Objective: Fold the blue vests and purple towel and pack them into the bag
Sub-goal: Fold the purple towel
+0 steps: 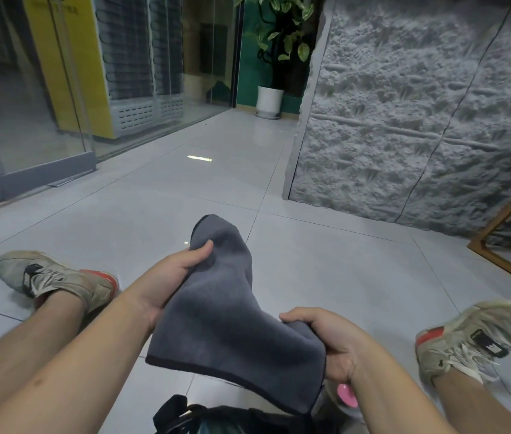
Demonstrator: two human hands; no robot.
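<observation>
A grey-purple towel, folded into a thick strip with a dark hem, hangs in the air between my hands above the floor. My left hand grips its far end, thumb on top. My right hand grips its near right end, fingers curled round the fold. Right below the towel, at the bottom edge of the view, lies the dark bag with black straps; its inside is mostly hidden. No blue vest is plainly in view.
I sit on a pale tiled floor with legs spread, a worn sneaker on each side. A pink object peeks out under my right wrist. A wooden frame stands at right beside a rough grey wall.
</observation>
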